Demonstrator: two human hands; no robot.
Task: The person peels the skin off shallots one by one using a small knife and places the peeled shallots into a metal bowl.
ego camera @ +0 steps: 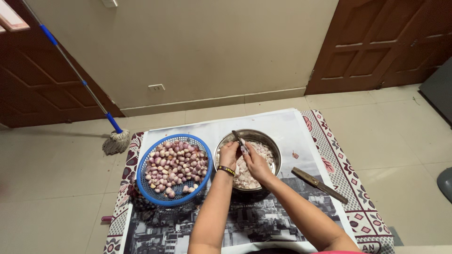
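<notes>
A blue plastic basket full of pinkish shallots sits on the left of a printed sheet. To its right stands a steel bowl holding pale peels and pieces. Both of my hands meet above that bowl. My left hand, with a dark wristband, grips a small knife whose blade points up and away. My right hand pinches a small shallot against the blade.
A larger knife with a dark handle lies on the sheet to the right of the bowl. The sheet covers a patterned mat on a tiled floor. A mop leans at the back left; wooden doors flank the wall.
</notes>
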